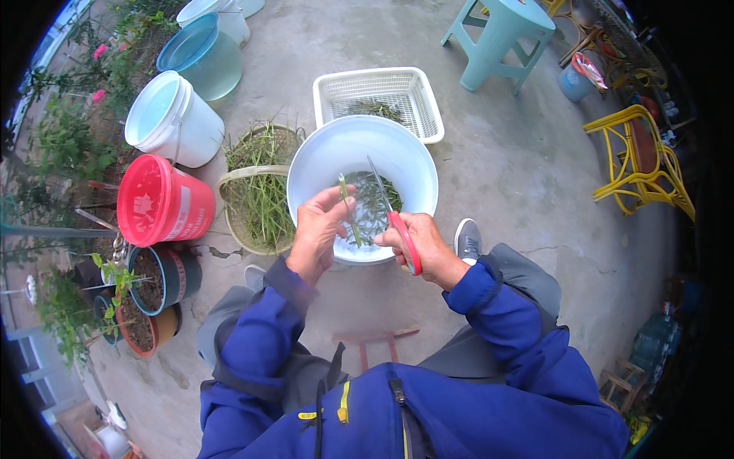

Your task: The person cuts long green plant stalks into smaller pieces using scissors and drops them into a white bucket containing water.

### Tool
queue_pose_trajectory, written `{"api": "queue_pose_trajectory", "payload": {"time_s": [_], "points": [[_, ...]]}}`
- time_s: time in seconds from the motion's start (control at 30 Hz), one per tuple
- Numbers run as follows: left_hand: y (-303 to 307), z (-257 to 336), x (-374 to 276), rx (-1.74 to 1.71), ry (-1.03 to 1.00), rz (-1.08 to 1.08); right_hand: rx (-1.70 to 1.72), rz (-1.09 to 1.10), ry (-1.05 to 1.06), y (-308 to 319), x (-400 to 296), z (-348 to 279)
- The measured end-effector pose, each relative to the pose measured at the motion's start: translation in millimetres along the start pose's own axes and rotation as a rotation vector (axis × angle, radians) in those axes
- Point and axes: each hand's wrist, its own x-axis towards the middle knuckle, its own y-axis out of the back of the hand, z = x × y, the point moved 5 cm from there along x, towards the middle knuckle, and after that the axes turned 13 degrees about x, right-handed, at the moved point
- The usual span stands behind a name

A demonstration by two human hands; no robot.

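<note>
A short bundle of green stems is pinched between the thumb and fingers of my left hand. My right hand grips the red handles of a pair of scissors, whose blades point up and away, to the right of the stems. Both hands are over a white plastic bucket with cut green pieces at its bottom. Left of it stands a woven basket with a handle, full of long green stems.
Behind the bucket sits a white plastic basket holding some greens. A red bucket, a white bucket and potted plants line the left. A blue-green stool and a yellow chair stand on the right.
</note>
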Motion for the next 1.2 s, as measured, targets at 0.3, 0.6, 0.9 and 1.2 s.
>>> {"api": "queue_pose_trajectory", "payload": {"time_s": [0.3, 0.6, 0.9, 1.2], "points": [[28.9, 21.5, 9.3, -0.451, -0.051, 0.006, -0.119, -0.164, 0.042, -14.3, -30.7, -19.4], [38.5, 29.6, 10.0, -0.423, -0.101, 0.058, -0.127, -0.234, -0.233, -7.6, -28.9, -12.9], [40.2, 23.4, 9.9, -0.337, -0.069, 0.082, -0.008, -0.352, -0.347, -14.2, -31.5, -7.5], [36.6, 16.0, 12.4, -0.339, -0.089, 0.046, 0.011, -0.357, -0.365, -16.8, -30.9, -9.5]]}}
